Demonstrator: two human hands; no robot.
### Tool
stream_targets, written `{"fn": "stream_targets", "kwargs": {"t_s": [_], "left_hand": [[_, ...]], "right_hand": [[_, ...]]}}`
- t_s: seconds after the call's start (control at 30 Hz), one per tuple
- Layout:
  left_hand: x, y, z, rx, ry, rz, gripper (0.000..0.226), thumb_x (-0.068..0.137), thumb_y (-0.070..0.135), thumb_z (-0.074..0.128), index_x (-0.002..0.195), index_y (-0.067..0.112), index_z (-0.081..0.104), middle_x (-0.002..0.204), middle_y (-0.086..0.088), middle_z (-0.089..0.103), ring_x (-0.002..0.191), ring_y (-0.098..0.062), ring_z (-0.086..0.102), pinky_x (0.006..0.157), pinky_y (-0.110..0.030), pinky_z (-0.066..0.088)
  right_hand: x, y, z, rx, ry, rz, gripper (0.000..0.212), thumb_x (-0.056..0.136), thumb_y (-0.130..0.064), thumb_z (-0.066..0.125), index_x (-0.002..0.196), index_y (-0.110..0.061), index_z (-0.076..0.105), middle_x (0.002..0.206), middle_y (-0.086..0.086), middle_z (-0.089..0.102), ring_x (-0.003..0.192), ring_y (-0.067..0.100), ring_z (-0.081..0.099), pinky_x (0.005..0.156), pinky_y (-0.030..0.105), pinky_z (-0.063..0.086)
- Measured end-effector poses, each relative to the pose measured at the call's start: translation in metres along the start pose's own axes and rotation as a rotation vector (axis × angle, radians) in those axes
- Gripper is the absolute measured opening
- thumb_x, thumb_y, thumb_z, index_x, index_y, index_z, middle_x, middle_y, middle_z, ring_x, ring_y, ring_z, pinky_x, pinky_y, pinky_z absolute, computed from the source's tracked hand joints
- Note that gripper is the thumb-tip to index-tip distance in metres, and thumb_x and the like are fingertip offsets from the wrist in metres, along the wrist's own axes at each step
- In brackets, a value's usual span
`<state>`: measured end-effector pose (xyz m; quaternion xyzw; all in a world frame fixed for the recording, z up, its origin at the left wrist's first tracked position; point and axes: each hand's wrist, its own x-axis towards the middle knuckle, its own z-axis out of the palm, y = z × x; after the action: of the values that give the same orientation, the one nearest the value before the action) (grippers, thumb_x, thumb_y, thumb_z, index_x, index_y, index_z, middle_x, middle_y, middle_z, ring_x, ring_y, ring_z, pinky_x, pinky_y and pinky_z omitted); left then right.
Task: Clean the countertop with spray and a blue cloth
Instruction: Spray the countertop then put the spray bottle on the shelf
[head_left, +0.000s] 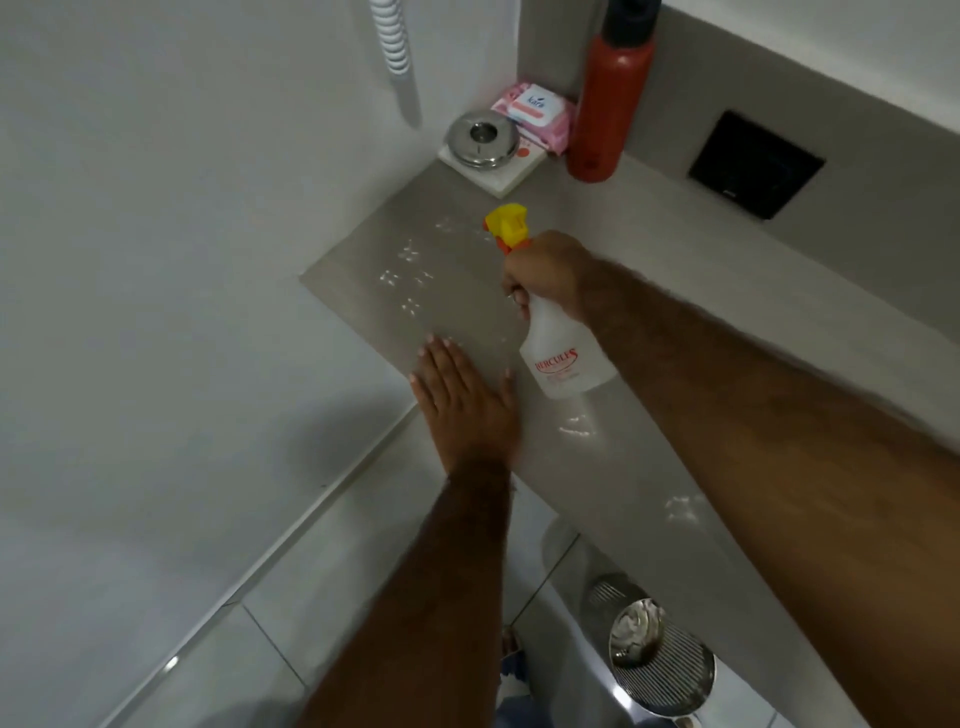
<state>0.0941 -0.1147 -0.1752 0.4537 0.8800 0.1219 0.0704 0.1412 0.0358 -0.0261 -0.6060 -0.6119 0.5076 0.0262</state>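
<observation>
Smooth grey countertop, translucent spray btl

The far red bottle ran off the top edge; the right grip hid the neck of the spray bottle.

I count one spray bottle and two hands, the right hand at its neck and the left hand just left of it, on the one grey countertop. Beyond the spray bottle, in the far corner, I see one red bottle, one pink pack of wipes, one round chrome dish and one white square base under that dish. On the wall to the right of the spray bottle I make out one black square panel, above and to its left one white ribbed hose, and below it, nearer me, one slotted metal bin.
</observation>
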Motion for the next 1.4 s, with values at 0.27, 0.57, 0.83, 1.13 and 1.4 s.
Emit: {"fn": "stream_targets", "kwargs": {"t_s": [0.27,0.57,0.83,1.13,1.4], "left_hand": [[0.000,-0.001,0.001,-0.007,0.011,0.000,0.081,0.102,0.057,0.030,0.156,-0.003,0.022,0.164,-0.022,0.022,0.153,-0.036,0.019,0.125,-0.051,0.010],[-0.003,0.003,-0.005,0.060,-0.036,-0.005,0.079,0.104,0.052,0.031,0.157,-0.004,0.016,0.165,-0.023,0.018,0.153,-0.037,0.015,0.125,-0.052,0.008],[-0.065,0.031,-0.009,-0.024,-0.028,-0.044,0.072,0.107,0.047,0.026,0.158,-0.002,0.013,0.167,-0.021,0.012,0.155,-0.035,0.010,0.126,-0.050,0.007],[-0.059,0.013,-0.002,0.065,-0.080,-0.036,0.081,0.103,0.058,0.015,0.159,0.000,0.003,0.169,-0.017,0.004,0.156,-0.032,0.003,0.126,-0.051,0.006],[-0.020,-0.009,-0.009,0.040,-0.076,0.011,0.080,0.104,0.056,0.023,0.159,0.000,0.006,0.169,-0.016,0.007,0.156,-0.030,0.004,0.126,-0.051,0.006]], "right_hand": [[-0.017,0.046,-0.018,-0.072,0.035,0.070,0.031,0.084,-0.001,0.064,0.053,-0.005,0.058,0.048,0.009,0.059,0.048,0.023,0.060,0.060,0.027,0.053],[-0.091,0.182,-0.098,0.053,0.157,0.243,0.023,0.079,0.001,0.061,0.057,-0.005,0.057,0.042,0.008,0.056,0.032,0.019,0.056,0.044,0.022,0.047],[-0.197,0.302,-0.098,0.229,0.073,0.327,0.009,0.081,0.005,0.064,0.076,-0.002,0.063,0.049,0.011,0.055,0.043,0.025,0.051,0.050,0.029,0.046],[-0.212,0.303,-0.056,0.198,0.017,0.326,0.013,0.078,0.006,0.057,0.069,-0.003,0.060,0.044,0.008,0.052,0.043,0.026,0.052,0.052,0.030,0.046],[-0.144,0.208,-0.035,-0.002,0.008,0.133,0.026,0.079,-0.001,0.063,0.055,-0.009,0.059,0.054,0.011,0.061,0.041,0.020,0.058,0.055,0.025,0.050]]}}
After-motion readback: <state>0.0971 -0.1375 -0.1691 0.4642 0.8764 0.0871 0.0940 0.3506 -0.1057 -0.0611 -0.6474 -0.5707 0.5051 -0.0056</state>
